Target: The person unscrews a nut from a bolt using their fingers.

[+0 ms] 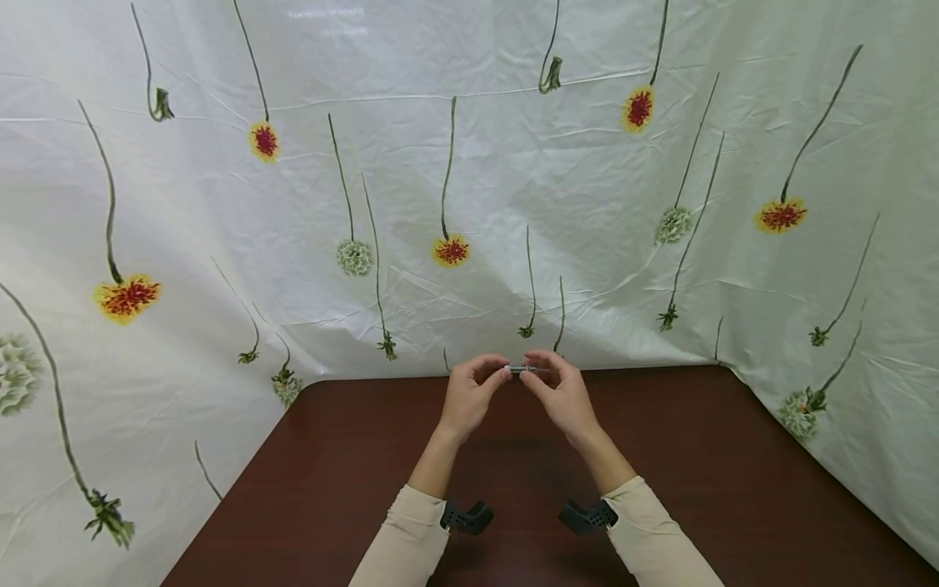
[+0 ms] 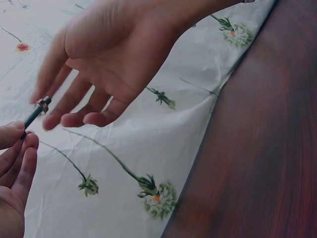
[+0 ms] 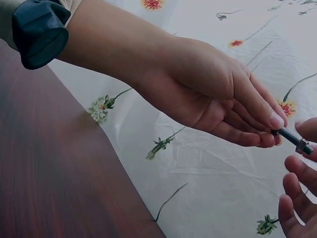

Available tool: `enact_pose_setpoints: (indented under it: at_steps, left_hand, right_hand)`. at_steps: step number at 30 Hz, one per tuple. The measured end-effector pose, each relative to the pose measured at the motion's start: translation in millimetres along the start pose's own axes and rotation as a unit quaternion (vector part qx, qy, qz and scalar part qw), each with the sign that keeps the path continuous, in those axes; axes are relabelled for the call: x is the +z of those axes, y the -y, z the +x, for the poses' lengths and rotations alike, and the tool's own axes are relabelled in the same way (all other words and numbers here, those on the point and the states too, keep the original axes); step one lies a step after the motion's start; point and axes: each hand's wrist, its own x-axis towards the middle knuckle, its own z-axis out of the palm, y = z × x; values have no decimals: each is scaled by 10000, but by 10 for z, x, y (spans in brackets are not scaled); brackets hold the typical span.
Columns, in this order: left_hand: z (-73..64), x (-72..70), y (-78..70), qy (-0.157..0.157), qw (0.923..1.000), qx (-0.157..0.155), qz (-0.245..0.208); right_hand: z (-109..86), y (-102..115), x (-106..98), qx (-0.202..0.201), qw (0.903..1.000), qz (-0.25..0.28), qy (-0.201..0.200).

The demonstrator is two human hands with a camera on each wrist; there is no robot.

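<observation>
My left hand (image 1: 468, 399) is pinching a bolt (image 3: 289, 136); my right hand (image 1: 563, 399), toward 3 o'clock, is hanging relaxed by its nut (image 3: 300, 145).

A curtained-off spot, room type unclear: flower-printed white sheeting (image 1: 499, 171) hangs around a wood-grained table (image 1: 330, 481).

From above, the head view faces forward-down; nearer wrist views look across, sharing the bolt (image 3: 290, 135).
</observation>
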Motion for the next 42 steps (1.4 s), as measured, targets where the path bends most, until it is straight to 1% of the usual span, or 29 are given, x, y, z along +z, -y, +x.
enact_pose_setpoints:
  at_steps: [3, 6, 8, 9, 11, 13, 15, 16, 17, 20, 24, 27, 30, 32, 35, 39, 42]
  left_hand:
    - [-5, 0, -1, -1, 10000, 34, 30]
    - [-8, -2, 3, -13, 9999, 53, 88]
    - [-7, 4, 20, -62, 9999, 22, 112]
    - [0, 5, 69, -90, 9999, 34, 114]
    - [6, 7, 71, -112, 9998, 3, 134]
    - [9, 6, 62, -102, 9999, 4, 123]
    - [13, -2, 41, -55, 9999, 30, 128]
    - [9, -3, -11, -30, 9999, 7, 133]
    - [9, -6, -13, -12, 9999, 24, 130]
    - [10, -5, -23, 2, 9999, 6, 130]
    - [5, -7, -30, -20, 9999, -3, 134]
    - [3, -7, -32, -45, 9998, 18, 169]
    - [0, -6, -26, -41, 9998, 35, 186]
    - [0, -4, -21, -38, 9998, 45, 164]
    - [0, -2, -8, -57, 9999, 50, 138]
    - [5, 3, 19, -99, 9998, 104, 118]
    - [8, 4, 28, -94, 9998, 127, 85]
  right_hand:
    - [2, 6, 7, 56, 9999, -97, -117]
    - [-1, 16, 8, 5, 9997, -145, -190]
    - [-6, 22, 4, -87, 9998, -126, -153]
    - [-5, 18, 3, -130, 9998, -122, -121]
    - [-6, 16, -1, -132, 9999, -66, -40]
    - [-5, 17, -3, -85, 9999, -55, -4]
    - [-1, 16, 1, -2, 10000, -79, -59]
    - [-2, 19, 3, 40, 9999, -92, -110]
    - [0, 19, 5, 62, 9998, -111, -162]
    - [0, 17, 10, -15, 9996, -141, -261]
    - [-4, 22, 2, -125, 9998, -68, -155]
    - [-2, 26, -1, -54, 9999, -20, -105]
    - [-1, 24, 1, 65, 9998, -43, -181]
    - [0, 26, 3, 78, 9996, -94, -254]
    - [4, 29, -2, -8, 9996, -62, -271]
    - [6, 20, -5, -134, 9998, 31, -156]
    - [5, 5, 0, -100, 9998, 51, -137]
